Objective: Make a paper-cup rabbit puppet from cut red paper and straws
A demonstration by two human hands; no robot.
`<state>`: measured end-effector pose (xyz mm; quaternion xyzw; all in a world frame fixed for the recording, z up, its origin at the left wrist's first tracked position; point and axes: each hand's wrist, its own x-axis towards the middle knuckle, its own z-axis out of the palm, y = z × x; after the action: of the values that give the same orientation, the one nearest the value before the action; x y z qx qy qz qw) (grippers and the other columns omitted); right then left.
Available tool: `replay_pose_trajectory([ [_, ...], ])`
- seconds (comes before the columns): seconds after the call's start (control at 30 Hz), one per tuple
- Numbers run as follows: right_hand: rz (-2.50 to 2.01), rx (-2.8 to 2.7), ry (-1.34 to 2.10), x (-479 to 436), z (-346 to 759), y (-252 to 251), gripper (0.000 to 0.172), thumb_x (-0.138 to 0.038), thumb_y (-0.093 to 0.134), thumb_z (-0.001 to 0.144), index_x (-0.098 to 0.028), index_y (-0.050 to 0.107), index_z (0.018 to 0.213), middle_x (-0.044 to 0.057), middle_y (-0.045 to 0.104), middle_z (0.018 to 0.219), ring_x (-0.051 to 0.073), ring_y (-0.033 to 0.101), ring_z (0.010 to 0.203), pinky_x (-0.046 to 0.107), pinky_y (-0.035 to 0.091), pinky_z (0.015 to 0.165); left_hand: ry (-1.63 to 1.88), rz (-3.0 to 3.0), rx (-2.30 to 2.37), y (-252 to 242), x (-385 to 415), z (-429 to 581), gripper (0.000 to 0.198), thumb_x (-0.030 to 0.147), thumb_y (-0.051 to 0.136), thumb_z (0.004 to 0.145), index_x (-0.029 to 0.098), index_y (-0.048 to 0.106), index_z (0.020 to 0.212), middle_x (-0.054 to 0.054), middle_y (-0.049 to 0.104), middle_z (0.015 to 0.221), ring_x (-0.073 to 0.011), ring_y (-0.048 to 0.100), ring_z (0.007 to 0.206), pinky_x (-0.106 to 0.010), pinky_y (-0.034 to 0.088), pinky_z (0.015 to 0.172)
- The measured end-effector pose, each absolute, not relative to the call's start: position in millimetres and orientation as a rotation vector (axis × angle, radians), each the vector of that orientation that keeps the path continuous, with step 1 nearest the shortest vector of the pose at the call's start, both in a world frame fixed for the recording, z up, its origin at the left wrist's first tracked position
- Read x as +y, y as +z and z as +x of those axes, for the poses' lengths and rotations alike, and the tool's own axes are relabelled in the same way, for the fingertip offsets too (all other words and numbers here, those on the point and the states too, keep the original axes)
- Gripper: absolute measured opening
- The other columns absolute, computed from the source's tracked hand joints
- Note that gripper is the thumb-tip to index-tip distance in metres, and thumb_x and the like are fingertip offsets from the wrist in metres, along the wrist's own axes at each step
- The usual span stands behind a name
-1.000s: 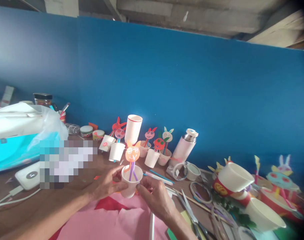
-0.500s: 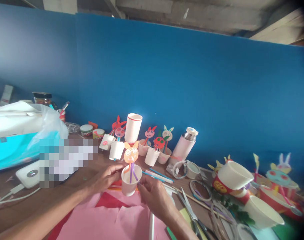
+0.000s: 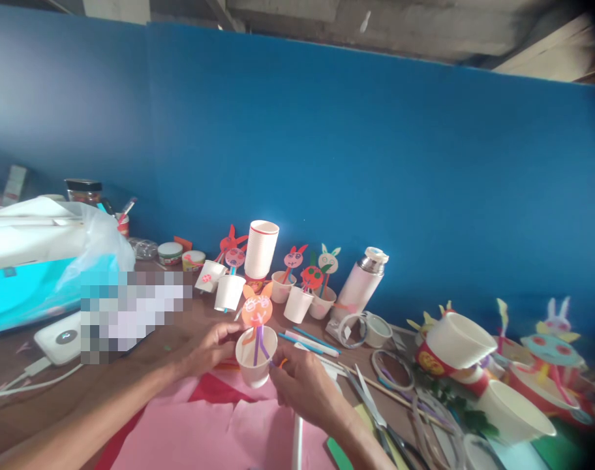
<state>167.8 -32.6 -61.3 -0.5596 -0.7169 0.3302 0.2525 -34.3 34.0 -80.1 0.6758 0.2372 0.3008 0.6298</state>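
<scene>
A white paper cup (image 3: 251, 375) stands upright between my hands, tilted a little so its inside shows. From it rises an orange paper cat face (image 3: 257, 312) with drawn features and pointed ears. Purple paper strips (image 3: 259, 346) run down from the face into the cup, with an orange one beside them. My left hand (image 3: 218, 351) has its fingers curled at the left rim. On the right side, my right hand (image 3: 300, 378) pinches the rim between thumb and fingers. Pink paper (image 3: 214, 434) lies under and in front of the cup.
Behind stand several cups with paper animals (image 3: 297, 303), a tall cup stack (image 3: 261, 251) and a thermos (image 3: 361, 284). To the right are scissors (image 3: 373, 401), tape rolls (image 3: 393, 370) and red-and-white cups (image 3: 458, 343). A plastic bag (image 3: 102, 251) and white charger (image 3: 57, 336) lie left.
The cup has tipped slightly toward me and its base has shifted a little. Both hands have kept their places at its sides, moving only slightly.
</scene>
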Motion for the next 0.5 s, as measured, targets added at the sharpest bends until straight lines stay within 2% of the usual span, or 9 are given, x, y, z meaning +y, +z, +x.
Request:
replay_pose_trajectory([
  [0.2,-1.51,-2.038,0.79,-33.1,166.9,-58.0,0.017,-0.011,0.042,0.07,-0.019,0.057,0.072,-0.002,0.065,0.059,0.011,0.059,0.054,0.016,0.035,0.05,0.689,1.537,0.555,-80.7,32.4,-33.4,0.038,0.029,0.056,0.081,0.017,0.055,0.117,-0.008,0.065,0.109,-0.0273,0.058,0.102,-0.037,0.043,0.087],
  [0.33,-1.533,-2.057,0.806,-33.9,164.8,-61.0,0.017,-0.013,0.04,0.071,-0.018,0.056,0.07,-0.001,0.065,0.053,0.011,0.059,0.049,0.016,0.036,0.049,0.707,1.554,0.585,-88.4,36.6,-35.1,0.038,0.028,0.057,0.078,0.018,0.055,0.115,-0.007,0.065,0.109,-0.0265,0.058,0.1,-0.035,0.044,0.084],
  [0.5,-1.552,-2.044,0.823,-34.6,165.3,-64.6,0.022,-0.013,0.041,0.069,-0.018,0.06,0.078,-0.002,0.064,0.05,0.01,0.055,0.044,0.016,0.036,0.047,0.708,1.571,0.592,-90.9,38.2,-36.5,0.039,0.029,0.055,0.078,0.016,0.054,0.115,-0.01,0.064,0.111,-0.0283,0.057,0.103,-0.038,0.043,0.086],
])
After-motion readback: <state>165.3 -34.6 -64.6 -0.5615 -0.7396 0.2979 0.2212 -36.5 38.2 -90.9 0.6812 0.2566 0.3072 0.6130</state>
